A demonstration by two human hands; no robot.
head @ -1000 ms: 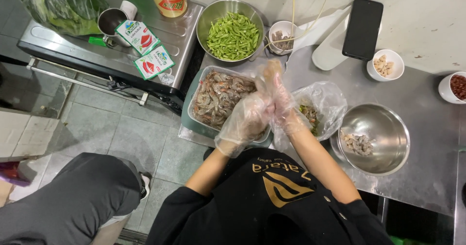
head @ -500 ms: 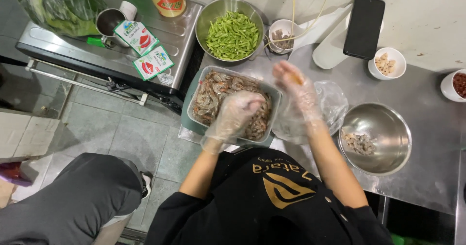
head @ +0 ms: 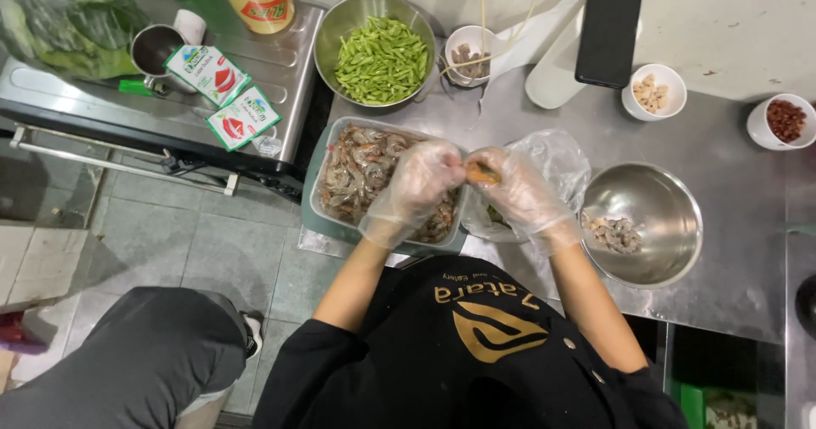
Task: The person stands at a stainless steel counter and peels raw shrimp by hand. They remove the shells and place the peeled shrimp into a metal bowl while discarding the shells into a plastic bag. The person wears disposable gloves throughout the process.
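Head view: both hands wear clear plastic gloves and meet just above the right end of a rectangular tray of raw shrimp [head: 357, 170]. The left hand [head: 422, 183] and the right hand [head: 518, 193] each have their fingers pinched on one small orange shrimp [head: 483, 173], held between them over the tray's right edge.

At 3 o'clock from the hands sits a steel bowl [head: 654, 204] with a few peeled shrimp [head: 614, 234] on its left side. Just behind the right hand lies a crumpled clear plastic bag [head: 552, 153] on the steel table [head: 731, 161].

At 12 o'clock stands a steel bowl of cut green beans [head: 382, 55]. At 1 o'clock a black phone [head: 608, 30] lies flat, with two small white bowls [head: 653, 91] beyond it toward 2 o'clock.

At 10 o'clock, on a steel cart, lie two sauce packets [head: 225, 93].
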